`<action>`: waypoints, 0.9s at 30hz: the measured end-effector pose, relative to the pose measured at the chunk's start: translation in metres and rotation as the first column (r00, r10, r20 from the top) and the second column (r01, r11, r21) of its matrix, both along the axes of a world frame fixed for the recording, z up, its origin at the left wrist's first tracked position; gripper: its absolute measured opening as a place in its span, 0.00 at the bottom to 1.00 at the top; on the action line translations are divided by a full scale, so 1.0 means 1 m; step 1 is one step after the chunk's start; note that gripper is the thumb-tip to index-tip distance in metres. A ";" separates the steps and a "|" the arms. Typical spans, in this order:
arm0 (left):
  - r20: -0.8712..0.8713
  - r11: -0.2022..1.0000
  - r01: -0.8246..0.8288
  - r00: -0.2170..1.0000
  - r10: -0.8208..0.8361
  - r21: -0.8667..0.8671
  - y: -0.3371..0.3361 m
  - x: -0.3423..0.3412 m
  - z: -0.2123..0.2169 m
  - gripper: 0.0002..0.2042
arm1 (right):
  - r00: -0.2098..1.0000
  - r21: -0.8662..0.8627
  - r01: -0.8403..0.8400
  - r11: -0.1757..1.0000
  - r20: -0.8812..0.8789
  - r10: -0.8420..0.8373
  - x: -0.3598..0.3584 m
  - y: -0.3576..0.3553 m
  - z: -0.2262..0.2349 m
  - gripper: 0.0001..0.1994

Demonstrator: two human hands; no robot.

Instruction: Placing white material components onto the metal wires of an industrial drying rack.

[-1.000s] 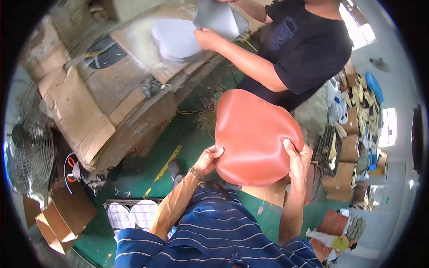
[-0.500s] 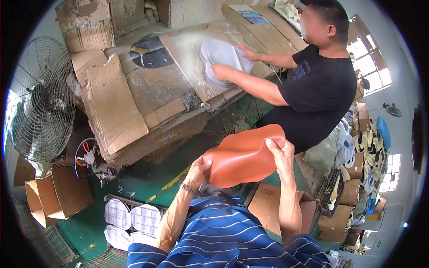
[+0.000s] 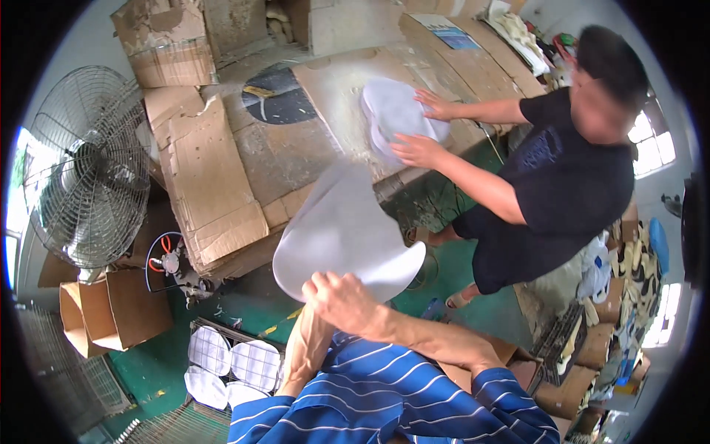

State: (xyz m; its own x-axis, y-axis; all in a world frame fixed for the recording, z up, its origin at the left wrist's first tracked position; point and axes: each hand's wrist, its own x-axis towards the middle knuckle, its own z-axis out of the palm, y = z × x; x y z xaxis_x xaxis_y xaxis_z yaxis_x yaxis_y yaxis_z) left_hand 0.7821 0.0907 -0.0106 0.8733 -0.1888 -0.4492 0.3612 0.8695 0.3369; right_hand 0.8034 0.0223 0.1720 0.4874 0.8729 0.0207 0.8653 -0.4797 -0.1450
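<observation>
right hand (image 3: pixel 342 297) gripped lower edge of white curved panel (image 3: pixel 340 229) | left hand hidden behind it, grip unclear | co-worker's hands (image 3: pixel 414 148) pressed white sheet (image 3: pixel 396 111) on desk (image 3: pixel 296 148)

Single head-worn fisheye view, looking steeply down over a striped blue shirt (image 3: pixel 384 399) and close onto the right hand (image 3: pixel 342 300) gripping a white curved panel (image 3: pixel 340 233). Facing forward across a cardboard-covered workbench (image 3: pixel 244 170), with a standing fan (image 3: pixel 85 166) at left and a co-worker (image 3: pixel 562 185) at right. Straight edges bent toward a dark circular rim; no second view sharing the scene.
</observation>
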 end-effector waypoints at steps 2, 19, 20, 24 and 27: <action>-0.033 1.000 -0.030 0.999 0.030 0.008 0.006 -0.025 -0.004 0.39 | 1.000 0.094 -0.014 0.995 0.002 0.014 0.000 0.002 -0.018 0.08; -0.182 0.976 -0.126 0.970 0.158 0.177 -0.010 0.044 0.017 0.40 | 0.583 0.574 0.812 0.103 -0.798 -0.151 0.211 -0.140 -0.039 0.34; -0.176 0.976 -0.119 0.973 0.151 0.182 -0.012 0.062 0.017 0.40 | 0.307 0.313 0.950 0.009 -0.938 0.162 0.232 -0.148 -0.052 0.36; -0.146 0.977 -0.082 0.983 0.111 0.195 -0.017 0.143 0.015 0.40 | -0.131 -0.128 0.988 0.085 -0.421 0.897 0.273 -0.159 -0.089 0.31; -0.121 0.980 -0.064 0.989 0.088 0.187 -0.024 0.209 0.010 0.40 | -0.059 -0.078 0.997 0.005 -0.700 0.712 0.288 -0.159 -0.097 0.22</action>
State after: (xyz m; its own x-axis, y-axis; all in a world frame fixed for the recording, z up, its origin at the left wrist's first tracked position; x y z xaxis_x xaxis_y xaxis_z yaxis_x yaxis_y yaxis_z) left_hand 0.9909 0.0664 -0.0006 0.8147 -0.0286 -0.5792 0.3471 0.8242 0.4475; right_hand 1.0912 -0.1370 0.0749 0.8407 0.3371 -0.4239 -0.5214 0.7153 -0.4653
